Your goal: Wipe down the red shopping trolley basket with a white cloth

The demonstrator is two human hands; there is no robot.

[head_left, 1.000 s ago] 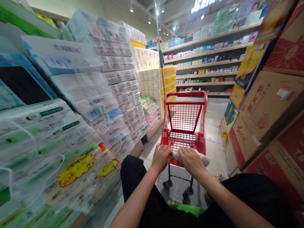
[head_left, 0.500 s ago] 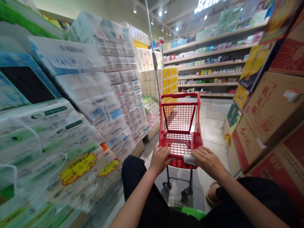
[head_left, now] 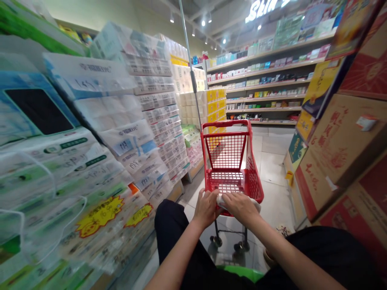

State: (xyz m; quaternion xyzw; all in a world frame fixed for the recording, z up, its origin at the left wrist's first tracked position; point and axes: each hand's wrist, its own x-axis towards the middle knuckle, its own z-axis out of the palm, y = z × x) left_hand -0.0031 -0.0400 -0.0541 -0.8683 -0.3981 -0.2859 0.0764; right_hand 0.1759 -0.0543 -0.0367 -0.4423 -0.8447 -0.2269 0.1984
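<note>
A small red shopping cart [head_left: 256, 181] stands in front of my knees, its mesh basket towards me. My left hand [head_left: 206, 208] is closed round the left part of the basket's near rim. My right hand [head_left: 240, 206] presses a white cloth [head_left: 255, 204] onto the same rim, close beside the left hand. Fingers cover most of the cloth, so whether it is fabric or tissue is unclear. Below the basket, the cart's dark legs end in small wheels [head_left: 242, 245] on the tiled floor.
Stacked tissue packs [head_left: 121, 141] line the left, with a white cable lying over the nearest ones. Cardboard boxes [head_left: 344, 141] are piled on the right. A thin metal pole [head_left: 192, 78] rises behind the cart. Shelves of small goods [head_left: 263, 84] stand at the back.
My right hand has slid left along the rim with the cloth, ending near my left hand. The basket's near right corner now shows. The left hand has barely moved.
</note>
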